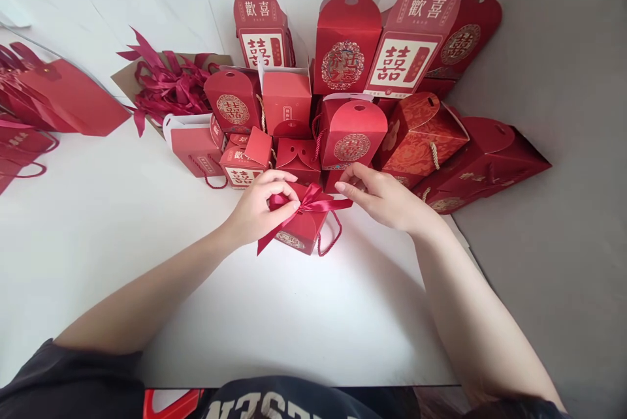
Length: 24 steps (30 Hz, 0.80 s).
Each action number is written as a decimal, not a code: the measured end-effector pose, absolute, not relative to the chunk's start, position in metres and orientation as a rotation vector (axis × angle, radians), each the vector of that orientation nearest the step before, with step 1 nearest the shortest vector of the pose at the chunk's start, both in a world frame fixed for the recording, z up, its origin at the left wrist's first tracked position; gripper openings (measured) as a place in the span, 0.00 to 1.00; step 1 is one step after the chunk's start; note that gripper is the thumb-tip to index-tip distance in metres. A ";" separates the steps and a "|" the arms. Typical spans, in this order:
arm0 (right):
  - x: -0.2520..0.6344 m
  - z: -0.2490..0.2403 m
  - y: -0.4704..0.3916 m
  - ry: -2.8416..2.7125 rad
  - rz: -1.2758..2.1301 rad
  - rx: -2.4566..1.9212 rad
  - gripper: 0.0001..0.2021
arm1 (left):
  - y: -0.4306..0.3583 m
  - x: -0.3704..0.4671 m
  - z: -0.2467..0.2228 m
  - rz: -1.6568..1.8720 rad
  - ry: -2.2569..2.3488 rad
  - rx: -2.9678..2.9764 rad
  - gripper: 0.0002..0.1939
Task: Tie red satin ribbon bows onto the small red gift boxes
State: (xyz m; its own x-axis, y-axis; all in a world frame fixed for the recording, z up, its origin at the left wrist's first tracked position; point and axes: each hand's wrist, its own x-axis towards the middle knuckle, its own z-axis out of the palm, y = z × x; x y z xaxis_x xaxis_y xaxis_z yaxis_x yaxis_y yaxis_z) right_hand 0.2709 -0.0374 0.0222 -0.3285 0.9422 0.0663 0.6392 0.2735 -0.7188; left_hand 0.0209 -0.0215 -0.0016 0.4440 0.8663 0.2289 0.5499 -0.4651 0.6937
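A small red gift box [306, 234] with a round patterned emblem stands on the white table before me, a twisted red cord handle [337, 236] hanging at its right side. Across its top lies a bow of shiny dark-red ribbon [326, 205], one tail trailing down the front left. My left hand [262, 207] is closed, thumb and forefinger pinching the bow at its left loop, close to the knot. Just above the right ribbon end, my right hand [377, 194] hovers with thumb and forefinger a little apart; nothing shows between them.
Several red gift boxes [350, 135] crowd close behind, against the marble-patterned wall. A brown paper bag [125, 79] of dark-red ribbons [171, 89] sits at back left. Red bags [83, 96] lie far left. A grey wall [553, 223] borders the right.
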 end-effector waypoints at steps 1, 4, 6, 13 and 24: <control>0.272 0.021 -0.036 -2.060 0.835 -1.460 0.15 | -0.021 0.021 -0.001 0.771 1.181 2.168 0.06; 0.273 0.016 -0.033 -2.073 0.952 -1.431 0.14 | -0.021 0.020 0.000 0.757 1.177 2.182 0.05; 0.274 0.015 -0.032 -2.070 1.046 -1.362 0.12 | -0.021 0.021 0.000 0.758 1.179 2.189 0.05; 0.271 0.025 -0.041 -1.778 1.692 -0.959 0.13 | -0.020 0.021 -0.004 0.771 1.184 2.198 0.06; 0.285 0.003 -0.027 -1.792 2.069 -1.041 0.17 | -0.019 0.020 -0.006 0.764 1.174 2.187 0.05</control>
State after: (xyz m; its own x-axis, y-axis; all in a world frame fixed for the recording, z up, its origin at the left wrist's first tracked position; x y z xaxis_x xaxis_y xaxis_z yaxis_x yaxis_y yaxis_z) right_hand 0.2847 -0.0268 0.0031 -0.7274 0.5796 -0.3675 0.2809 -0.2371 -0.9300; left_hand 0.0200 -0.0189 -0.0064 0.4605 0.8585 0.2255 0.5537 -0.4764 0.6830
